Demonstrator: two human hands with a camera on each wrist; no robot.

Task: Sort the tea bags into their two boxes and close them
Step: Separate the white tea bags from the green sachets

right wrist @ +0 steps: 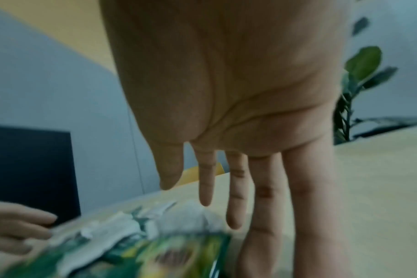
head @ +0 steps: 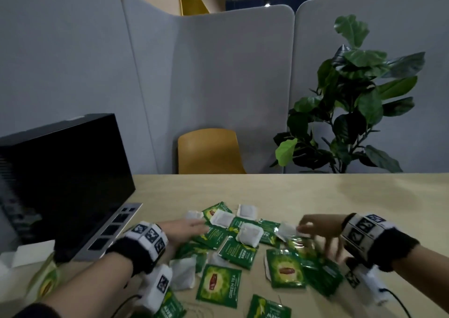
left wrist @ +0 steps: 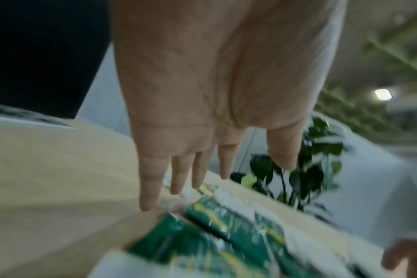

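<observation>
Overhead, both the left hand (head: 184, 230) and right hand (head: 320, 232) spread flat-fingered, empty, above green foil and white paper tea bags (head: 243, 240) scattered on the pale wooden table (head: 340, 196), beside a black laptop (head: 63, 181); grey partitions (head: 218, 75) behind.

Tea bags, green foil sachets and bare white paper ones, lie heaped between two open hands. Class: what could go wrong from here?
1. The white paper tea bags overlap the green foil sachets, so a sweep by the left hand may gather both kinds.
2. Both wrist views are blurred; the right hand may scatter bags.
3. The open grey laptop crowds the pile.
</observation>
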